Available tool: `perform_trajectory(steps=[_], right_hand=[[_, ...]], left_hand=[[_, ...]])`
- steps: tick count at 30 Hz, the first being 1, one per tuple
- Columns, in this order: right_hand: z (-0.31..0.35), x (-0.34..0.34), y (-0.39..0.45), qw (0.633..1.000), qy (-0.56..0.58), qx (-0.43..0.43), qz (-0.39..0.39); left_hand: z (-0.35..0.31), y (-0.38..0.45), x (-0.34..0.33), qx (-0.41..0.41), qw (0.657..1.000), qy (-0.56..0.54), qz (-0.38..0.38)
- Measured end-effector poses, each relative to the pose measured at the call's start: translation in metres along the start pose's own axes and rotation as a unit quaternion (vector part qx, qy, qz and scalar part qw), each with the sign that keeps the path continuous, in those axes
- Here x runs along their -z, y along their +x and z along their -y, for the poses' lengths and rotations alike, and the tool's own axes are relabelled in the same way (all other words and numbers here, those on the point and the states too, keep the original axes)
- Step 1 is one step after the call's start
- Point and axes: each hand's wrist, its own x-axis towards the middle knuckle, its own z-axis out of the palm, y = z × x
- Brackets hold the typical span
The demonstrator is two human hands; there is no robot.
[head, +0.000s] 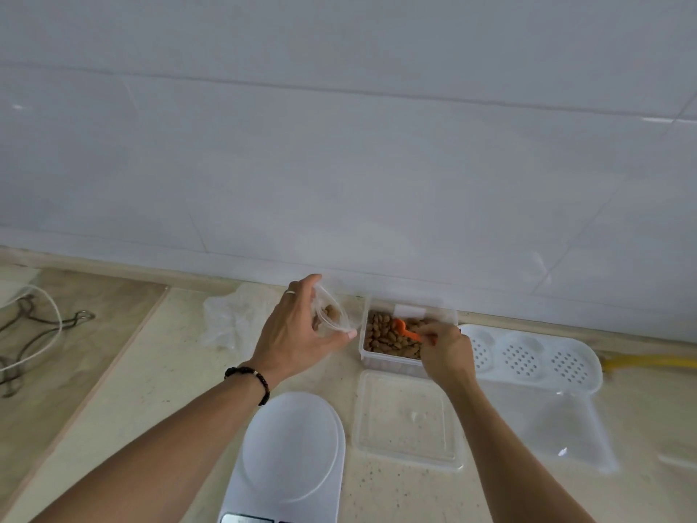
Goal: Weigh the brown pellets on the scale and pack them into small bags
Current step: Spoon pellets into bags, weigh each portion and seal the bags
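Two bare hands work at the back of a pale speckled counter (181,371), right by a wall of big white tiles (339,145). Left hand (298,334) holds a small clear bag (333,315) open w/ curled fingers; a few brown pellets sit inside it. Left wrist has a dark bead band (251,377). Right hand (447,351) pinches an orange scoop (405,330), its end down in a clear box (409,334) full of brown pellets (384,335). Box is up against the wall, just right of the bag.

White scale (290,458) sits near the front edge, between the arms, plate bare. Clear lid (407,420) lies flat beside it, just in front of the box. White plastic tray w/ round holey cups (528,356) is on the right. More clear bags (230,318) are bunched on the left by the wall. Far left, a lighter wood-look board (75,334) w/ a white cord and thin wires (34,334) on it. Something yellow (648,362) at far right, can't tell what.
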Motion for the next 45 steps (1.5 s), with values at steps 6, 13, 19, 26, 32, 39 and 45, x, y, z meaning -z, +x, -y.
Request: perform_trajectory(steps=[6, 13, 19, 26, 32, 39, 45], right_hand=[[-0.004, 0.000, 0.006, 0.974, 0.181, -0.132, 0.022], [-0.017, 0.016, -0.006, 0.920, 0.326, -0.216, 0.000], [-0.023, 0.048, -0.020, 0.900, 0.396, -0.183, -0.015], [0.008, 0.086, -0.039, 0.938, 0.343, -0.050, -0.028], [0.040, 0.089, -0.061, 0.980, 0.034, 0.195, -0.003], [0.033, 0.100, -0.057, 0.970, 0.207, 0.112, -0.057], [0.002, 0.080, -0.032, 0.988, 0.118, -0.008, -0.097]], left_hand=[[0.006, -0.004, 0.006, -0.001, 1.000, 0.025, 0.011], [0.002, 0.003, -0.003, -0.010, 0.996, 0.069, 0.057], [-0.016, 0.011, -0.020, -0.028, 0.989, 0.090, 0.115], [-0.036, 0.020, -0.041, -0.010, 0.992, 0.088, 0.089], [-0.053, 0.022, -0.046, -0.030, 0.995, 0.069, 0.058], [-0.043, 0.023, -0.040, -0.005, 0.997, 0.054, 0.051], [-0.033, 0.020, -0.029, 0.004, 0.996, 0.064, 0.060]])
